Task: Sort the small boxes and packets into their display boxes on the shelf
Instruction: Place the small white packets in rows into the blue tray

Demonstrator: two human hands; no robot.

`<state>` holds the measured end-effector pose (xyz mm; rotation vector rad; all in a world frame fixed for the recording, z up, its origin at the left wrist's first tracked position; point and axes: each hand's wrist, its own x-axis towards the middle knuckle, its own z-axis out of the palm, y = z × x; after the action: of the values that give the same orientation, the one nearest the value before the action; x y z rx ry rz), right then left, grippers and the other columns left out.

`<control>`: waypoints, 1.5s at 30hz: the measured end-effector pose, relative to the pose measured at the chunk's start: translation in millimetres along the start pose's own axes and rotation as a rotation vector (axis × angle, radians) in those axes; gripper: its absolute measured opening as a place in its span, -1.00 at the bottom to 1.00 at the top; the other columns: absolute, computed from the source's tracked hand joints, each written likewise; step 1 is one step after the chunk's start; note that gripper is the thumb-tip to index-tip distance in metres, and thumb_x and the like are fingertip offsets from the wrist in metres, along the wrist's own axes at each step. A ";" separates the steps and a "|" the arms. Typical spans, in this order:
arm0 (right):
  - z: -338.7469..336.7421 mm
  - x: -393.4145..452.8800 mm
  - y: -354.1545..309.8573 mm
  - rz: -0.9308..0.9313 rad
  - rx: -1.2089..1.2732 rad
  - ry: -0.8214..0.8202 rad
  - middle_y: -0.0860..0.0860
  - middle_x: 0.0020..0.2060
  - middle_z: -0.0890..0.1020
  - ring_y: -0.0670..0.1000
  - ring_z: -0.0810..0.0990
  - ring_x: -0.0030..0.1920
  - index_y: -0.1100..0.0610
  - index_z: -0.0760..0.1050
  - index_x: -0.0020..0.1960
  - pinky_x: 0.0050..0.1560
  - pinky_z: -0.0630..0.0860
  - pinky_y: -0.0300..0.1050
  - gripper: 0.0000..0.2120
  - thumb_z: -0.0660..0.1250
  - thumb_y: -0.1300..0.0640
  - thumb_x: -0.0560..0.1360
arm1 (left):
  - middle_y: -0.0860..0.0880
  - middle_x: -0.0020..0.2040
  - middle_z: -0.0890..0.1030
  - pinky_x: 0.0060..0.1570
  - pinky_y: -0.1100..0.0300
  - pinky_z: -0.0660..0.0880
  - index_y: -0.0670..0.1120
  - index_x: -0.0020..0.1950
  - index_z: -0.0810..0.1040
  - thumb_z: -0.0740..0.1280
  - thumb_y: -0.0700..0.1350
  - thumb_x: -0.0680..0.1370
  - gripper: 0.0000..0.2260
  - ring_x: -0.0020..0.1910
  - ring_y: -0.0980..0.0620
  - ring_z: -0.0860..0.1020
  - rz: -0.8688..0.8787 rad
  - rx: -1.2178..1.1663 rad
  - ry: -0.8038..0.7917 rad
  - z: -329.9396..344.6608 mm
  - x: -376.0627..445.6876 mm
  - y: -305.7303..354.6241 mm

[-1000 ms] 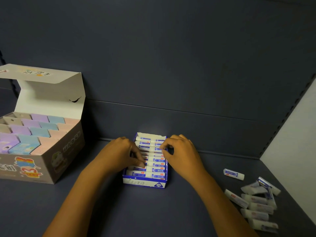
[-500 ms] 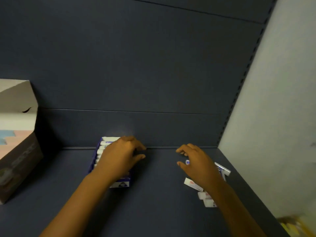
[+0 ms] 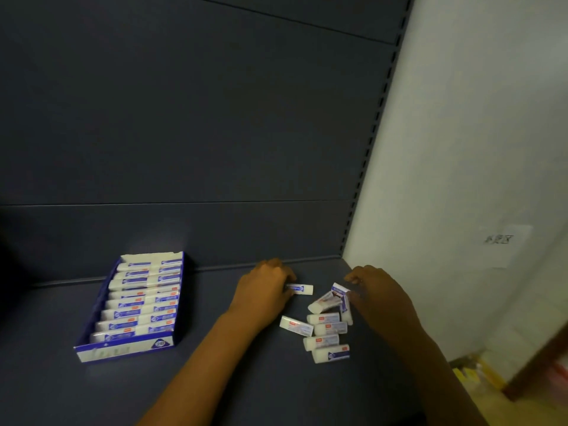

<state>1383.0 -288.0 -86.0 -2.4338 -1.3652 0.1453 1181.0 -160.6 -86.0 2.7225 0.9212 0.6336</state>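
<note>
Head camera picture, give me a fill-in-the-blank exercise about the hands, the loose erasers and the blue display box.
1. The blue display box stands to the ____ of both hands.
2. The left hand touches a single eraser that lies ____ from the pile.
3. The right hand reaches the ____ end of the pile of loose erasers.
4. The erasers in the display box lie in ____ columns.

Missing words: left; apart; far; two
</note>
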 end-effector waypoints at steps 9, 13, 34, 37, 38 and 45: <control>6.0 5.7 14.4 -0.055 -0.127 0.036 0.00 0.09 0.59 -0.04 0.52 0.04 0.06 0.52 0.15 0.10 0.40 -0.21 -0.73 0.23 -0.07 0.57 | 0.10 0.06 0.57 0.02 0.16 0.50 0.06 0.02 0.58 0.36 -0.02 0.53 -0.91 0.07 0.09 0.50 -0.045 -0.082 0.026 22.0 9.6 4.0; 6.3 9.3 13.0 -0.019 -0.074 -0.019 0.05 0.07 0.60 -0.03 0.53 0.02 0.10 0.53 0.11 0.07 0.38 -0.22 -0.74 0.22 -0.05 0.58 | 0.07 -0.02 0.60 -0.02 0.14 0.52 0.02 -0.05 0.58 0.39 -0.05 0.51 -0.95 -0.04 0.10 0.53 -0.085 -0.156 -0.001 22.1 10.9 4.2; 14.3 -2.0 -137.6 -0.288 0.762 0.033 -0.08 -0.17 0.67 -0.20 0.65 -0.17 0.09 0.55 0.03 -0.18 0.53 -0.27 -0.85 0.41 0.16 0.47 | 0.05 0.10 0.58 0.03 0.20 0.57 0.07 0.17 0.50 0.44 -0.10 0.48 -0.71 0.02 0.09 0.58 -0.232 -0.414 0.269 -87.5 -45.2 -49.4; 23.8 -2.3 -167.3 -0.361 0.861 -0.029 -0.03 -0.15 0.69 -0.10 0.67 -0.14 0.05 0.60 0.04 -0.18 0.56 -0.27 -0.84 0.41 0.21 0.47 | 0.07 -0.03 0.64 -0.01 0.21 0.59 0.01 0.01 0.55 0.48 -0.16 0.44 -0.79 -0.07 0.14 0.63 -0.272 -0.469 0.316 -113.0 -67.0 -71.2; 26.3 -3.2 -178.1 -0.386 0.888 -0.044 -0.04 -0.16 0.69 -0.10 0.66 -0.15 0.04 0.61 0.03 -0.19 0.56 -0.27 -0.84 0.41 0.22 0.47 | 0.08 -0.10 0.64 -0.08 0.27 0.58 -0.01 -0.04 0.56 0.50 -0.17 0.43 -0.81 -0.14 0.18 0.63 -0.289 -0.479 0.334 -120.1 -74.7 -80.0; 50.0 -6.7 -239.0 -0.510 0.893 -0.148 -0.04 -0.06 0.66 -0.16 0.64 -0.07 0.04 0.58 0.15 -0.20 0.57 -0.30 -0.79 0.36 0.14 0.52 | 0.14 -0.16 0.65 -0.25 0.46 0.49 0.01 -0.14 0.56 0.53 -0.05 0.37 -0.82 -0.18 0.28 0.60 -0.412 -0.367 0.351 -146.9 -114.7 -139.2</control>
<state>1173.6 -167.3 -50.7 -1.3339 -1.4961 0.6502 958.2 -114.6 -37.6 2.0535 1.2514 1.0828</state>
